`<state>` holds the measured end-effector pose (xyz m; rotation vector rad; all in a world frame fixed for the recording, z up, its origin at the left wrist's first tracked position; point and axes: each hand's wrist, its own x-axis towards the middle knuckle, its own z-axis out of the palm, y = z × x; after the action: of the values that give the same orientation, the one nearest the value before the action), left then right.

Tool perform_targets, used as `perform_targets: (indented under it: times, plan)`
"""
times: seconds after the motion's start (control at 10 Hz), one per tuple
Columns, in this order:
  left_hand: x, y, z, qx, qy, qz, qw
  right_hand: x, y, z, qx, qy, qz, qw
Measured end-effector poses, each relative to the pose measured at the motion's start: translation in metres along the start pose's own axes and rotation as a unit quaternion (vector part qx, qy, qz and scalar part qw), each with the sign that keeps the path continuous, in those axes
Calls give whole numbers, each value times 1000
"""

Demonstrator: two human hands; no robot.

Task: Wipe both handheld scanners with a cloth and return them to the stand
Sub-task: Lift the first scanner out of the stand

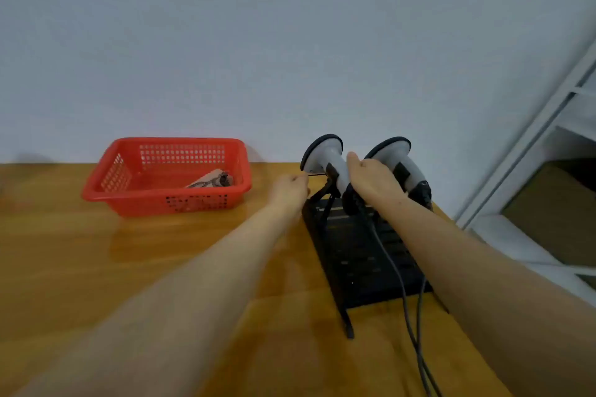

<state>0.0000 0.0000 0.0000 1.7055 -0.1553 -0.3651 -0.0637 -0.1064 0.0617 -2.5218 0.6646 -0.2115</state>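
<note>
Two grey-and-black handheld scanners rest side by side on a black stand (361, 255) at the table's far right. My right hand (375, 180) lies between them, its fingers against the handle of the left scanner (325, 156); whether it grips is hidden. The right scanner (392, 151) sits just beyond that hand. My left hand (290, 188) is curled at the stand's upper left corner, beside the left scanner's head, seemingly touching a thin part of the stand. A patterned cloth (211, 182) lies in the red basket (129, 193).
Two dark cables (409, 316) run from the scanners down over the stand toward the table's near edge. The wooden table (96, 267) meets a pale wall behind. A white shelf unit (554, 145) stands off the right edge.
</note>
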Motion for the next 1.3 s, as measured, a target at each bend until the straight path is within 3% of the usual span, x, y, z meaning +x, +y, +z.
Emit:
perform_targets:
  times: [0.3,0.6,0.8,1.1,1.2,1.3]
  plan:
    - [27,-8,36,-65,-34,-80,994,7,1,10,81,-44,19,996]
    - [32,-16,49,10,-12,-15,1000,14,11,11,248,-123,96,956]
    - [26,-17,57,27,21,34,999,11,15,15,289,-86,92,949]
    - [22,-21,64,6,43,33,999,19,24,11,349,-19,45,936]
    - [7,-11,57,-14,34,27,999,20,22,4,348,3,36,937]
    - [12,-7,51,51,1,21,998,13,24,1,353,10,27,935]
